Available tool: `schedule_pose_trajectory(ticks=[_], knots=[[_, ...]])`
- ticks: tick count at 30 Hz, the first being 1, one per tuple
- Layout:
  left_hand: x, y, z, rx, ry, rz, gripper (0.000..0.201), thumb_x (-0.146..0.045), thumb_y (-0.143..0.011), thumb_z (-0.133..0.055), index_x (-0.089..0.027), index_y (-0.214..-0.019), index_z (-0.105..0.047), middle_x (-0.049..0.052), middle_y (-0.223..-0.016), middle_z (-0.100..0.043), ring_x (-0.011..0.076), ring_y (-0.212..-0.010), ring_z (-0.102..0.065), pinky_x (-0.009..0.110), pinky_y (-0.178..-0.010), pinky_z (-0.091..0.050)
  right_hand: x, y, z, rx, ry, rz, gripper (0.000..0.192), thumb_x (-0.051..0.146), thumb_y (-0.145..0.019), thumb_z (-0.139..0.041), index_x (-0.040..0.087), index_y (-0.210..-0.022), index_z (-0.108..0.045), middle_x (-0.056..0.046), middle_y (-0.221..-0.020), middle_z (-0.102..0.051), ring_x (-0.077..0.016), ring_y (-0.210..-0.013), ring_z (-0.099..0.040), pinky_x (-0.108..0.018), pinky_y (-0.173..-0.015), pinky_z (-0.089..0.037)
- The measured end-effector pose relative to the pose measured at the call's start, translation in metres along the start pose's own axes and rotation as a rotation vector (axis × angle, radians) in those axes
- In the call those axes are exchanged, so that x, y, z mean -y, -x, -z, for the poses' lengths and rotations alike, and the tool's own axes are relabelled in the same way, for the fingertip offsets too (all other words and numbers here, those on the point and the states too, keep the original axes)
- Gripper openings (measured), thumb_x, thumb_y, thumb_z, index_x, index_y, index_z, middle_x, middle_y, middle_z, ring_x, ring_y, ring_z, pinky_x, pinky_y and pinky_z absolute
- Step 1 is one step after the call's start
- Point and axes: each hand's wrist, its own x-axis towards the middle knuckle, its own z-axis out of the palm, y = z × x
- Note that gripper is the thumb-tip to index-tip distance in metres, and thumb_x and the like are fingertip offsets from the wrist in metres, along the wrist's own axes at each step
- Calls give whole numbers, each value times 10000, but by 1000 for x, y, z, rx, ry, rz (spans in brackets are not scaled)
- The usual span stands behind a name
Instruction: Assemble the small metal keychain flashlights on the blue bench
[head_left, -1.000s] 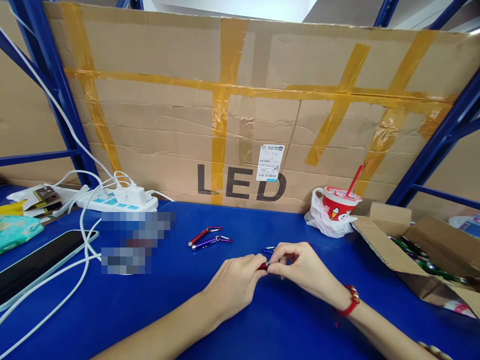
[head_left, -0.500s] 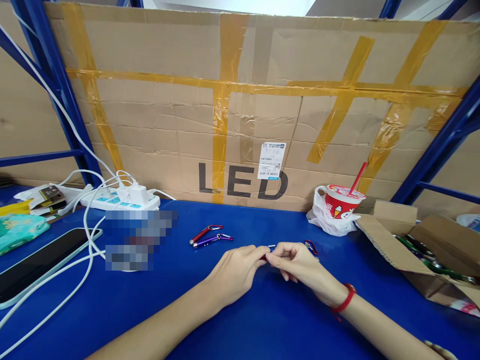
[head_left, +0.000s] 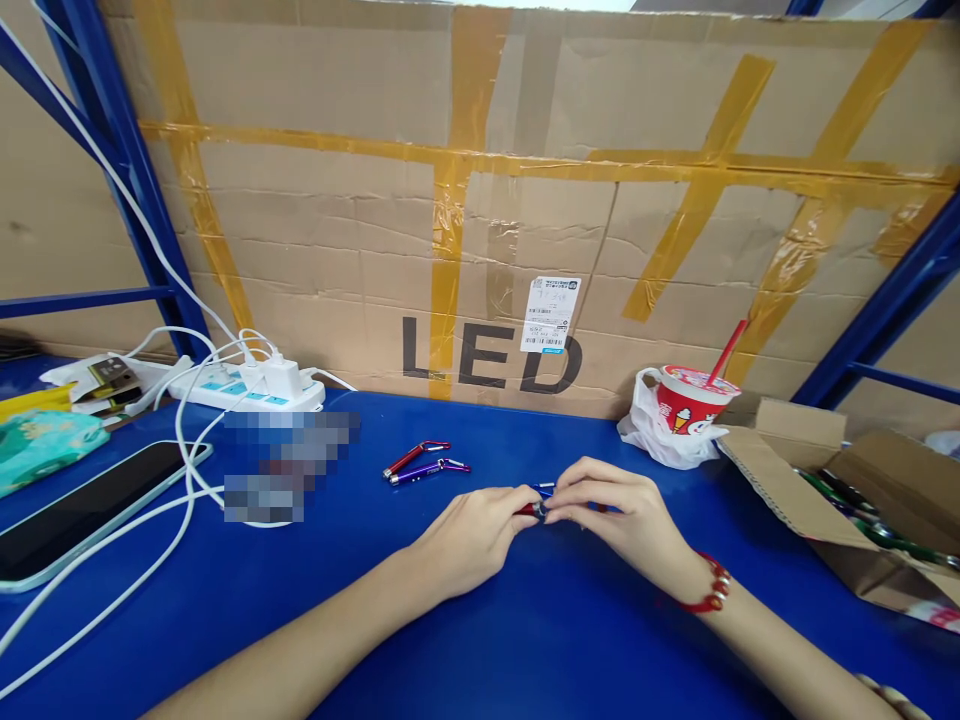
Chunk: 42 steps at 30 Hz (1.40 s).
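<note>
Small red flashlight [head_left: 531, 508] sits pinched between left hand [head_left: 469, 535] and right hand [head_left: 626, 520], low over the blue counter [head_left: 480, 640]; right fingers now spread wider than before.

The scene is evenly and brightly lit from above — no harsh shadows are thrown, only faint soft ones under the forearms on the blue table [head_left: 525, 650]. Mild glare is caught on the tape of the cardboard wall [head_left: 675, 250] and the phone [head_left: 82, 505] screen. Straight edges are bowed outward at the frame's borders — wide-angle distortion. A pixelated patch is seen left of centre; focus is otherwise sharp.
</note>
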Motion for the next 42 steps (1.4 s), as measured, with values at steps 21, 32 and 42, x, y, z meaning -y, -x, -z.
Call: schedule_pose_trajectory(ticks=[21,32,42], knots=[[0,7,-2,-30,-163,-86,168,-178,-894,-376,-173,-967,-528,27,-879,-608,160,-782,-557,254,-679,-422,8,3,-18,53,-378,-466,267,420,-710,-624,166,-633,-652,-18,-692,-588,-62,-415,-497,-185,-382,-417],[-7,4,-3,-120,-82,-42,176,-192,-904,-368,-167,-1024,-494,39,-961,-595,167,-867,-539,293,-779,-429,13,-3,-14,103,-506,-750,402,533,-633,-621,133,-662,-640,44,-381,-458,-43,-304,-348,-181,-318,-245],[-8,4,-1,-13,175,6,213,-195,-926,-285,-170,-854,-484,13,-840,-545,123,-778,-501,232,-719,-403,9,-5,-9,75,-430,-665,216,369,-618,-660,158,-583,-626,-1,-564,-600,-55,-357,-441,-186,-357,-343]])
